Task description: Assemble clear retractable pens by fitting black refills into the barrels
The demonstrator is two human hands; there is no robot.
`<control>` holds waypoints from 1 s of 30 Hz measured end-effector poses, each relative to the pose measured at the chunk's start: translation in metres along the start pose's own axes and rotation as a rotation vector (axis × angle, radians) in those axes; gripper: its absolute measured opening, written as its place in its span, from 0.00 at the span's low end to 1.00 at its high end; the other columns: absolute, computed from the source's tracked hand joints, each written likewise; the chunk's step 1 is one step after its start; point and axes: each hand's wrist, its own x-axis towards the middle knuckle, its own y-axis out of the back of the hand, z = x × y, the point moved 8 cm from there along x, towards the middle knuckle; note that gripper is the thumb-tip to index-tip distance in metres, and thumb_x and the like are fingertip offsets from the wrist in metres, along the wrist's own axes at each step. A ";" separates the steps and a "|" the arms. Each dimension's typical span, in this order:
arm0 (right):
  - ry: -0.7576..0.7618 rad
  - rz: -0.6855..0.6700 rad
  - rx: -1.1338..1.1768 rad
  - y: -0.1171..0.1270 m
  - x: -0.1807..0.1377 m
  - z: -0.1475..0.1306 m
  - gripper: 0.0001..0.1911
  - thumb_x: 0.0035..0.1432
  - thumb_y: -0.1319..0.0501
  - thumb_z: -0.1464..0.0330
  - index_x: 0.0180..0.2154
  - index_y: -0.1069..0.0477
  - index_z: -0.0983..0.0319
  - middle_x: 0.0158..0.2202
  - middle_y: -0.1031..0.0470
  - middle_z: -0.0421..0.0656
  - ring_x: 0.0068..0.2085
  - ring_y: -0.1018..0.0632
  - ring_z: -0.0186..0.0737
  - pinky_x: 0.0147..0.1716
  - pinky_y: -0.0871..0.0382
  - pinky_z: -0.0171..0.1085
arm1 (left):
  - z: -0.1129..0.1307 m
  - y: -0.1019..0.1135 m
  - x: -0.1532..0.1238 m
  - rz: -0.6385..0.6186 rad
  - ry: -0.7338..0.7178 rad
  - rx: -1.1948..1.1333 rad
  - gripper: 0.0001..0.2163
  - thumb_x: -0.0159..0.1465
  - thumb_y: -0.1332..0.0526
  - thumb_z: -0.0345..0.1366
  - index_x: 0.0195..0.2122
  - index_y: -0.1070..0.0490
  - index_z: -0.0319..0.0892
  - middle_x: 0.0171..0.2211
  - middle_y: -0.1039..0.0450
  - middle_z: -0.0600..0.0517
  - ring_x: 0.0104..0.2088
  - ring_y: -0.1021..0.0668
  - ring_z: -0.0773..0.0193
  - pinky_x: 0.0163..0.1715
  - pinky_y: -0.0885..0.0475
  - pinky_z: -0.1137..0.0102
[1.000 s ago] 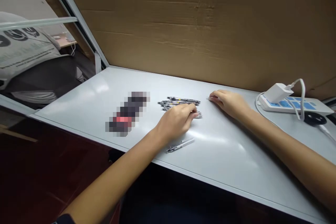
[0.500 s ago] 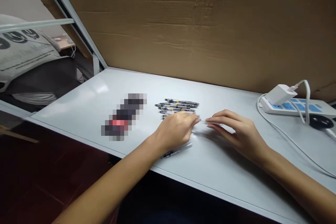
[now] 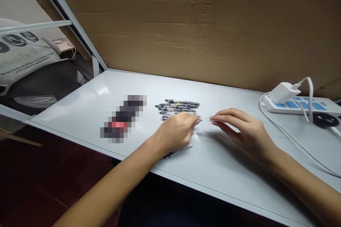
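Observation:
My left hand point(image 3: 177, 131) is closed, palm down, around a pen whose narrow tip end point(image 3: 200, 120) pokes out past the fingers. Most of that pen is hidden. Opposite it, the thumb and fingertips of my right hand point(image 3: 243, 126) pinch a thin, clear piece point(image 3: 208, 119), its end pointing at the pen with a small gap between; its exact kind cannot be made out. Behind my left hand lies a pile of several clear-and-black pens point(image 3: 178, 105). One more pen point(image 3: 179, 150) rests below my left wrist, partly covered by it.
The white table point(image 3: 226, 184) ends at a front edge near my forearms. A blurred-out dark and red object point(image 3: 122, 118) lies to the left. At right are a power strip point(image 3: 319, 104), a white charger point(image 3: 283, 92) and a cable point(image 3: 290, 138). A cardboard panel point(image 3: 186, 35) stands behind.
My right hand has drawn slightly away from my left, and the clear piece in it sits a little further from the pen tip. The view has shifted slightly.

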 end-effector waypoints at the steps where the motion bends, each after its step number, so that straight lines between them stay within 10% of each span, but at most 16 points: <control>1: 0.012 0.000 0.003 0.000 0.000 -0.001 0.14 0.69 0.40 0.73 0.52 0.23 0.54 0.45 0.20 0.47 0.42 0.17 0.46 0.43 0.20 0.46 | 0.001 0.000 0.000 -0.006 -0.005 0.004 0.11 0.70 0.49 0.26 0.43 0.27 0.41 0.38 0.21 0.48 0.40 0.20 0.57 0.42 0.27 0.65; 14: 0.038 -0.010 0.100 -0.002 0.000 -0.007 0.14 0.68 0.39 0.75 0.51 0.23 0.55 0.44 0.19 0.46 0.42 0.17 0.43 0.42 0.19 0.42 | 0.008 -0.002 -0.001 -0.050 -0.070 0.011 0.11 0.69 0.49 0.26 0.42 0.27 0.40 0.37 0.25 0.47 0.38 0.22 0.58 0.39 0.25 0.65; 21: 0.084 -0.050 0.156 -0.010 -0.001 -0.009 0.14 0.69 0.40 0.76 0.52 0.25 0.58 0.46 0.20 0.47 0.44 0.17 0.42 0.43 0.19 0.40 | 0.011 0.005 -0.005 0.045 -0.151 -0.202 0.29 0.67 0.48 0.20 0.67 0.45 0.46 0.53 0.32 0.43 0.50 0.23 0.58 0.48 0.22 0.63; 30: 0.073 -0.090 0.147 -0.018 -0.003 -0.009 0.13 0.69 0.38 0.73 0.54 0.27 0.59 0.41 0.19 0.46 0.36 0.16 0.40 0.34 0.20 0.38 | -0.003 0.010 -0.005 0.098 0.001 -0.098 0.25 0.68 0.37 0.25 0.63 0.36 0.51 0.51 0.29 0.49 0.41 0.19 0.64 0.41 0.21 0.70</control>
